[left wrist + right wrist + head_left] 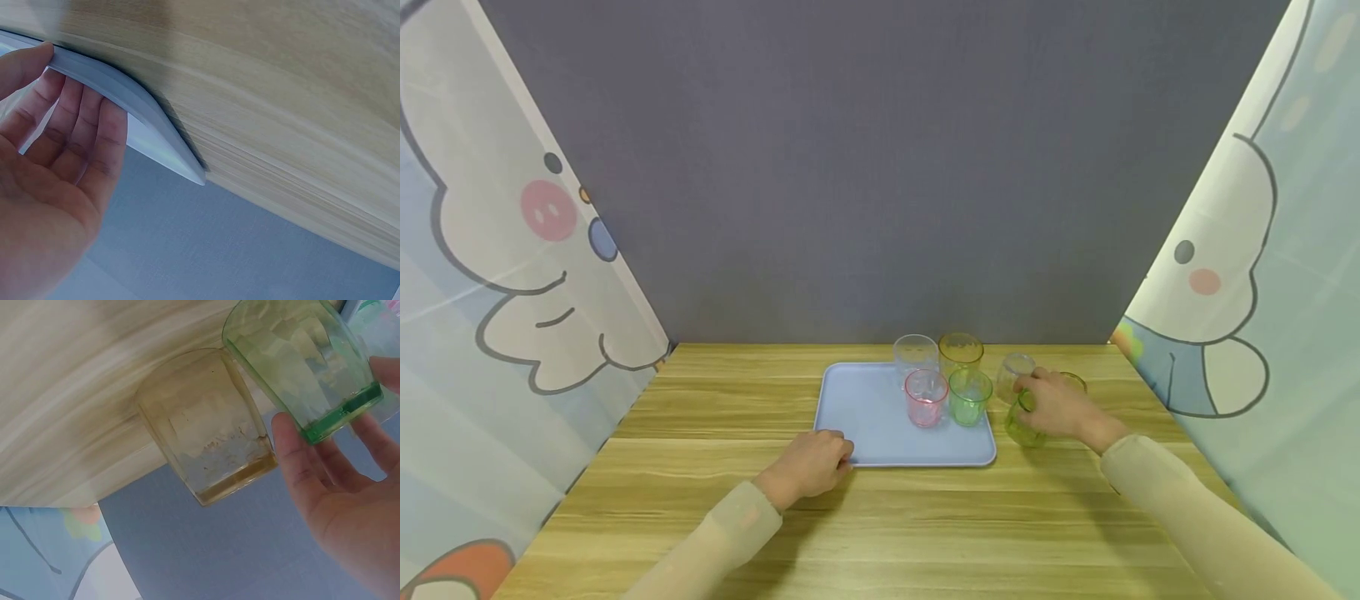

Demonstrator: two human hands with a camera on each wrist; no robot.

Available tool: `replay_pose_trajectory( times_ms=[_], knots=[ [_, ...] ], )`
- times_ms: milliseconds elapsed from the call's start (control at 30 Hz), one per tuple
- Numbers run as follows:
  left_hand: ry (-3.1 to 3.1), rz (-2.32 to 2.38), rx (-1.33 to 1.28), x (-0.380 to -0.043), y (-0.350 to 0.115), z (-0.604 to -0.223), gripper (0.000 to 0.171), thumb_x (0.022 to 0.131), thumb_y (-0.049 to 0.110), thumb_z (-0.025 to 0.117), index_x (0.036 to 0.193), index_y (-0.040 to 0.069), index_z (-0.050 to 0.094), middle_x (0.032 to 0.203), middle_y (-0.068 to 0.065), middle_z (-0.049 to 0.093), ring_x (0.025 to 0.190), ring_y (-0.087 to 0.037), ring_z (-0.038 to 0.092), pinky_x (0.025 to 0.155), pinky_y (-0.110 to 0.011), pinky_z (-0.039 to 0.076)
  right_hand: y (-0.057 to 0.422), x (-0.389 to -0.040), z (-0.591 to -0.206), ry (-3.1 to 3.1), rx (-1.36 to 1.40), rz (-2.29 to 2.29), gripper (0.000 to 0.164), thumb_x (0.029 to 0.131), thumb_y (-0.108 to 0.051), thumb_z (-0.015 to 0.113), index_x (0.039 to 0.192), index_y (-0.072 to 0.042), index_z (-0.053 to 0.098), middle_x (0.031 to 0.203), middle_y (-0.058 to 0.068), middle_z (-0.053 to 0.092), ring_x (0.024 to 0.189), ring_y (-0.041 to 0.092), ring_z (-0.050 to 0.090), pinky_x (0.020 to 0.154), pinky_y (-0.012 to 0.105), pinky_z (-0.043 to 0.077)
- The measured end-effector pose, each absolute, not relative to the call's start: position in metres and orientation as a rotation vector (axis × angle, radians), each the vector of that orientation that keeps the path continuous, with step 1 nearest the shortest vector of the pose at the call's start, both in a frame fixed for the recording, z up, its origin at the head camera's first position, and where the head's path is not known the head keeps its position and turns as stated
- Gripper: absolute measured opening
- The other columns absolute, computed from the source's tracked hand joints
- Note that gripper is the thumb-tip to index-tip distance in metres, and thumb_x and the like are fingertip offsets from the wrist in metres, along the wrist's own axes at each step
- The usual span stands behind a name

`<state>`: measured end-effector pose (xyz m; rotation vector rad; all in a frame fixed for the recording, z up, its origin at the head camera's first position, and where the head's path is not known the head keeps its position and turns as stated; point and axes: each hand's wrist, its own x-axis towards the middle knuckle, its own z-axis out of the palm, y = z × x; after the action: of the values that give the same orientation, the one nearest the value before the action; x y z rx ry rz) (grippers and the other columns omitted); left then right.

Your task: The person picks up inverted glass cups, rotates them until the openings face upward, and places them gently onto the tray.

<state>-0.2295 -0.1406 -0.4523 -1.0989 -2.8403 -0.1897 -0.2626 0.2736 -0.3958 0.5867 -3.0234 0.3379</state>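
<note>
My left hand (811, 463) pinches the rim of a pale blue tray (865, 417) at its front left corner. In the left wrist view, the thumb (37, 59) lies against the tray rim (119, 81), with the other fingertips behind it. Right of the tray, my right hand (1056, 406) grips an upside-down green cup (1024, 427) around its thick base; its rim faces the table. Beside it, an amber cup (206, 425) also stands upside down. A clear cup (1011, 379) stands just behind the right hand.
On the tray's right half stand a clear cup (915, 354), an amber cup (961, 354), a pink cup (926, 400) and a green cup (970, 398), all upright. A grey panel (880, 167) rises behind the wooden table (910, 533). Patterned curtains (1285, 250) hang on both sides.
</note>
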Motion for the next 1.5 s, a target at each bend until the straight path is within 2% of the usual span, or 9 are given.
replay_pose_trajectory(
  times_ms=[433,633,867,1133,1333,1500],
  knots=[
    [-2.841,-0.183,-1.088,-0.227,-0.141,-0.451,0.028,0.089,0.015,0.078,0.071,0.017,0.057,0.069,0.007,0.054,0.06,-0.007,0.05,0.054,-0.026,0.044,0.272,-0.262,-0.399,-3.064,0.586,0.355,0.038,0.084,-0.019,0.073,0.118,-0.003,0.066,0.114,0.021,0.06,0.104,0.047,0.059,0.08,0.061,0.051],
    [-2.848,-0.191,-1.078,-0.227,-0.141,-0.45,0.029,0.088,0.015,0.079,0.07,0.017,0.056,0.069,0.007,0.054,0.06,-0.007,0.048,0.054,-0.026,0.043,0.272,-0.263,-0.397,-3.066,0.607,0.377,0.038,0.084,-0.019,0.074,0.117,-0.003,0.066,0.114,0.021,0.06,0.103,0.045,0.06,0.082,0.06,0.051],
    [-2.861,-0.195,-1.078,-0.228,-0.141,-0.45,0.031,0.089,0.015,0.078,0.069,0.018,0.054,0.067,0.008,0.051,0.059,-0.006,0.043,0.053,-0.025,0.041,0.273,-0.265,-0.396,-3.084,0.6,0.406,0.038,0.081,-0.019,0.076,0.114,-0.004,0.066,0.11,0.019,0.06,0.095,0.038,0.061,0.077,0.056,0.052],
    [-2.818,-0.174,-1.09,-0.227,-0.141,-0.451,0.029,0.089,0.016,0.078,0.071,0.017,0.055,0.068,0.007,0.053,0.061,-0.009,0.051,0.054,-0.029,0.046,0.275,-0.263,-0.395,-3.11,0.561,0.462,0.04,0.083,-0.019,0.076,0.118,-0.002,0.066,0.113,0.019,0.059,0.098,0.038,0.059,0.078,0.055,0.051],
    [-2.813,-0.165,-1.076,-0.226,-0.141,-0.453,0.029,0.089,0.018,0.078,0.071,0.018,0.055,0.068,0.009,0.052,0.06,-0.008,0.051,0.055,-0.03,0.047,0.275,-0.26,-0.391,-3.115,0.503,0.594,0.044,0.084,-0.018,0.075,0.122,0.0,0.064,0.118,0.022,0.057,0.089,0.029,0.055,0.074,0.046,0.049],
    [-2.827,-0.184,-1.056,-0.226,-0.142,-0.454,0.031,0.089,0.019,0.078,0.07,0.019,0.054,0.067,0.01,0.049,0.06,-0.006,0.046,0.055,-0.028,0.043,0.275,-0.259,-0.386,-3.069,0.477,0.638,0.043,0.082,-0.018,0.074,0.121,-0.002,0.065,0.122,0.023,0.058,0.097,0.035,0.06,0.079,0.052,0.052]
  ],
)
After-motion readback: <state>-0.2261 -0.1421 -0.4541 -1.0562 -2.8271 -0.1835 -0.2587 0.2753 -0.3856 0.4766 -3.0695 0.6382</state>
